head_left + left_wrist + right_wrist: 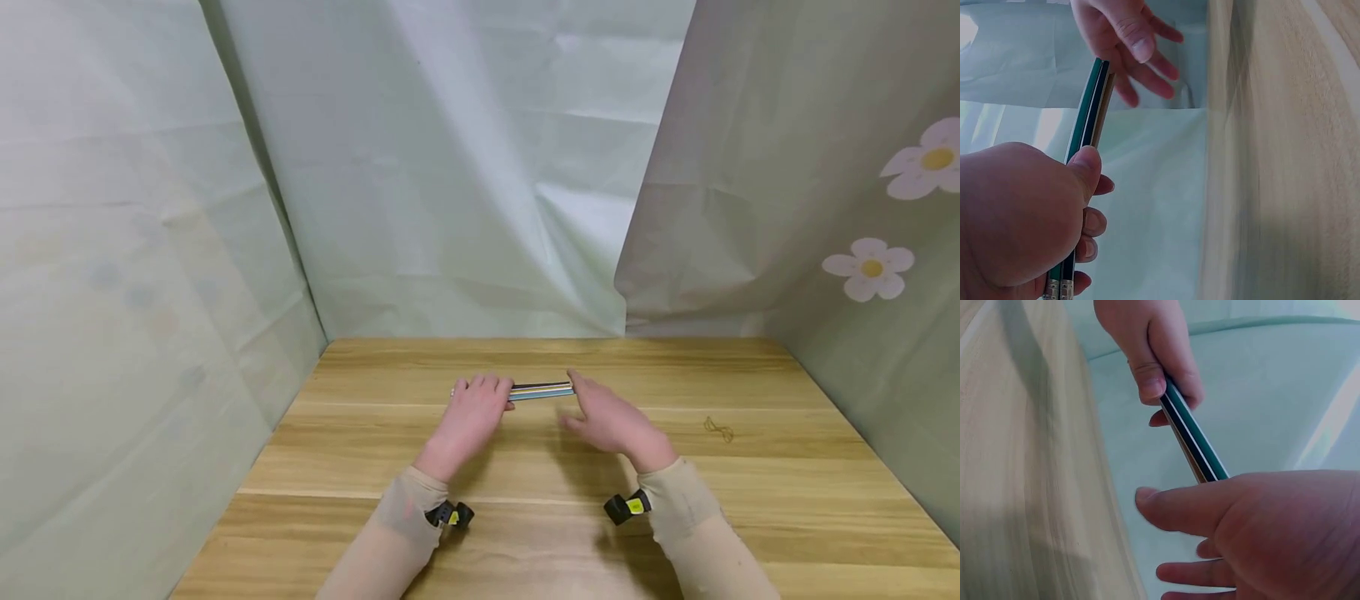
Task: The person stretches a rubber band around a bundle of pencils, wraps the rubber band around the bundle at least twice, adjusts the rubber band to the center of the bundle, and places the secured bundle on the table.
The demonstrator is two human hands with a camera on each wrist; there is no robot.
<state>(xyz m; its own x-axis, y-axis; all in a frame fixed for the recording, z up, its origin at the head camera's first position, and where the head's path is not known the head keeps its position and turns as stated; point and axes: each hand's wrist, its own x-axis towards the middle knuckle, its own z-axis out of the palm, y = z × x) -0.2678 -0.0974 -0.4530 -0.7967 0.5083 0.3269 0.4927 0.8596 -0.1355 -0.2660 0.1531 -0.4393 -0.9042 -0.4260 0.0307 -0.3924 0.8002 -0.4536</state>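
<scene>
My left hand (474, 414) grips a small bundle of pencils (543, 391) above the table, fingers curled round it and thumb along the top. Green, dark and brown or yellowish shafts lie side by side; in the left wrist view, metal ferrules (1067, 287) show below the fist. At the bundle's other end is my right hand (611, 417), its fingers extended and spread. In the right wrist view the pencil ends go out of sight behind that palm, while the right thumb (1172, 503) stands away from the shafts.
A thin, twisted rubber band (718, 430) lies on the wooden table (360, 467), right of the right hand. Pale curtains (450, 208) hang round the back and sides. Each wrist wears a small black camera, such as the left one (450, 514).
</scene>
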